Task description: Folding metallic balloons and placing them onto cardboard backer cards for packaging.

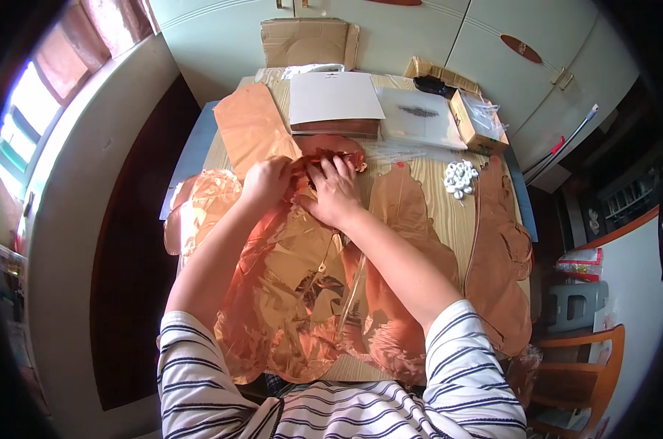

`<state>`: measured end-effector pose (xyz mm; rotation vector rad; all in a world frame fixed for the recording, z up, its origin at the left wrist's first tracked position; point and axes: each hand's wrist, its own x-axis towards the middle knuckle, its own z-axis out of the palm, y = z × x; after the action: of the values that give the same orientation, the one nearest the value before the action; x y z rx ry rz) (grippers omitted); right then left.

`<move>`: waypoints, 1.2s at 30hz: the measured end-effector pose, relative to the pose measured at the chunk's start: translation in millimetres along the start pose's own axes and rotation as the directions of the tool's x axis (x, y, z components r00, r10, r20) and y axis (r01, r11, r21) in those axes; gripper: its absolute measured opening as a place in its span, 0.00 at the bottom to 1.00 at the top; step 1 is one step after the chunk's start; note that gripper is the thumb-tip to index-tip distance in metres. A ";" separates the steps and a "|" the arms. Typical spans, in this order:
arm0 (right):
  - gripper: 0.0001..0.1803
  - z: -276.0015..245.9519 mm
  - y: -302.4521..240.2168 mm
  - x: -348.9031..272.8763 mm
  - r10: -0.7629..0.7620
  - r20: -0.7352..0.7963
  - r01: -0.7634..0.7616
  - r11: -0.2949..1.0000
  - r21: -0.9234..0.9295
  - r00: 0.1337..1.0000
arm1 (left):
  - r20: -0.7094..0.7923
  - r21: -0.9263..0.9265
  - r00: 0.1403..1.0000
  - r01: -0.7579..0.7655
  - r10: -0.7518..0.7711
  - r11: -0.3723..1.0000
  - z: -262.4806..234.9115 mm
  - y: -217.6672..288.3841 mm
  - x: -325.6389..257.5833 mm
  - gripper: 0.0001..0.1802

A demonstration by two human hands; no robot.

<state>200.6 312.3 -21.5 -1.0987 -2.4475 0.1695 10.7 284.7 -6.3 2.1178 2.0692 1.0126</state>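
Observation:
A flat, shiny copper-coloured foil balloon (295, 285) spreads over the near middle of the table, its far end crumpled. My left hand (267, 181) is closed on that crumpled end. My right hand (335, 190) lies over the foil beside it, fingers spread and pressing down on the bunched part. More flat foil pieces lie around: a matte copper one (401, 212) to the right of my right hand, another (496, 271) at the right edge, a shiny one (207, 201) on the left and a pale copper one (251, 121) beyond my left hand.
At the back stand a white sheet (335, 96) on a brown stack, clear plastic sleeves (419, 117), an open cardboard box (479, 121) and folded cardboard (306, 44). Small white coils (461, 179) lie on the right. A wooden chair (587, 373) stands at the near right.

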 end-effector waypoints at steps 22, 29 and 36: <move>0.41 -3.4 5.0 41.8 0.102 0.298 -0.083 0.994 -0.078 0.949 | -0.665 0.167 0.745 0.216 -0.052 0.962 -184.4 -98.2 112.7 0.21; 0.39 -2.0 12.4 44.7 0.117 0.284 -0.101 0.992 -0.071 0.952 | -0.859 -0.017 0.463 0.396 -0.216 0.918 -344.5 -100.2 129.1 0.27; 0.38 -23.7 3.9 56.9 0.178 0.421 -0.148 0.984 -0.103 0.889 | -0.921 0.249 0.390 0.607 -0.010 0.755 -394.0 -113.4 134.3 0.26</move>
<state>180.7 355.0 18.4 -1.4269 -2.7558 0.4256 -277.4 254.4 313.4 1.0885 3.4804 1.9083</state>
